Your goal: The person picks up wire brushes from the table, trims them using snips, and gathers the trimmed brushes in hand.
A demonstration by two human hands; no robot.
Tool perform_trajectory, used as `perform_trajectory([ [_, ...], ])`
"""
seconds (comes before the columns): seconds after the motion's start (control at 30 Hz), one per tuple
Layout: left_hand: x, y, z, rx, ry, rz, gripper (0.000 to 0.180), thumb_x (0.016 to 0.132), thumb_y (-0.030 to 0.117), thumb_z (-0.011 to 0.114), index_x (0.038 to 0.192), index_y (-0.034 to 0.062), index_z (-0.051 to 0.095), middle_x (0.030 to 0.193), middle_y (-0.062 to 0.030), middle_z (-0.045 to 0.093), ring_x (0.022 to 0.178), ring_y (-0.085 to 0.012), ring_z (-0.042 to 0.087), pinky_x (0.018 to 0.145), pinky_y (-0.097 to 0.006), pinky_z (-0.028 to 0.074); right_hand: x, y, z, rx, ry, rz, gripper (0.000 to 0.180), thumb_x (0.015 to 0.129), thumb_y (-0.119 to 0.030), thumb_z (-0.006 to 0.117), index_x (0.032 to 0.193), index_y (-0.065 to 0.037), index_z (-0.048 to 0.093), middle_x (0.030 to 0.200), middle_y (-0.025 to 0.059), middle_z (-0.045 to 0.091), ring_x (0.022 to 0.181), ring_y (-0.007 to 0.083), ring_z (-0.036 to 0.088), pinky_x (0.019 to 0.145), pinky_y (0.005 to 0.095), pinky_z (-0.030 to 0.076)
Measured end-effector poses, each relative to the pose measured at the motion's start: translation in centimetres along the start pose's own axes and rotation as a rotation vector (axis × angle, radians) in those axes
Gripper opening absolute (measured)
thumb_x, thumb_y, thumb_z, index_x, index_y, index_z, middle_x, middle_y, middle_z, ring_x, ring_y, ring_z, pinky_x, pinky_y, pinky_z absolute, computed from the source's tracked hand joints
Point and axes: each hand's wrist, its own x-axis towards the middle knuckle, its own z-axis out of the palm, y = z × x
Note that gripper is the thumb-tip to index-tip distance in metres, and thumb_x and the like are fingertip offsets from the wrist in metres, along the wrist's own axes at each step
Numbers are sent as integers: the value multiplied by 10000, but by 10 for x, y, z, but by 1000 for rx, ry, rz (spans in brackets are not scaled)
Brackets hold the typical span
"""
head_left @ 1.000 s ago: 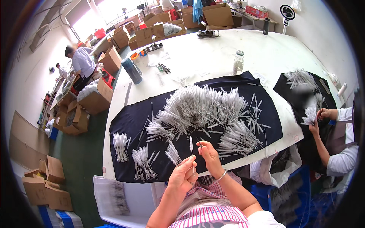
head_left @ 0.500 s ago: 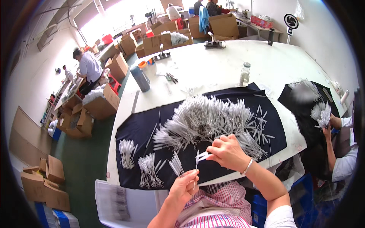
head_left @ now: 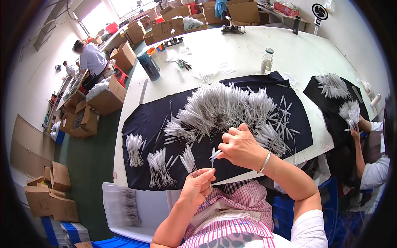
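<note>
Small straw-cleaning brushes with white bristles and looped wire stems form a large heap (head_left: 223,103) on a dark cloth (head_left: 301,124). My left hand (head_left: 198,184) is closed round the wire stems of a few brushes (head_left: 188,159), whose bristle ends fan upward, and pinches the stem of another, upright brush (head_left: 213,153). Beside it, my right hand (head_left: 243,146) is closed, with whitish bristle ends (head_left: 215,156) poking out from its fingertips against the upright brush. Exactly how many it grips is hidden. Two sorted bunches, a smaller one (head_left: 134,149) and a wider one (head_left: 160,167), lie to the left.
Beyond the cloth, the white table (head_left: 231,45) carries a blue flask (head_left: 149,67), a glass jar (head_left: 266,62) and pliers (head_left: 184,64). A white bin (head_left: 142,225) holding brushes stands below the front edge. At right, a co-worker's hands (head_left: 357,128) hold another bunch.
The whole view has tilted down, so the table sits higher in the picture. My right hand has shifted slightly at the upright brush; my left keeps its hold on the stems.
</note>
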Motion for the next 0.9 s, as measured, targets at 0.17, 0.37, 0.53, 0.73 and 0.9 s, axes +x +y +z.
perform_trajectory([
  [0.17,1,-1,-4,27,29,-29,93,744,99,635,819,53,605,615,-38,570,339,-12,296,342,-190,200,2,-3,5,7,-7,-9,219,668,-337,604,604,-128,595,656,-2,511,734,158,477,686,343,305],
  [0.37,-8,-1,-17,-15,-17,55,93,756,107,621,824,50,592,614,-31,559,355,-17,314,338,-200,223,9,-14,20,179,223,170,262,702,-385,602,733,-125,597,687,23,527,698,176,511,636,342,331],
  [0.53,8,-16,-35,73,103,187,112,754,105,617,823,29,573,665,-37,556,375,-14,331,331,-176,239,-3,-50,89,1181,-64,539,304,726,-317,644,749,-14,625,581,30,544,563,95,514,537,251,415],
  [0.73,1,-23,-70,123,304,406,137,850,142,500,935,46,548,698,-15,547,358,-13,301,319,-177,223,30,-91,104,1641,-147,917,188,713,-188,625,595,-53,569,547,-33,502,492,30,419,437,199,307],
  [0.9,-3,-18,-121,-2,316,445,230,903,199,398,1021,29,498,717,-9,501,429,-47,376,354,-191,288,73,-104,153,1539,-146,864,194,713,-189,646,584,-82,548,515,-65,450,433,23,360,391,189,265],
])
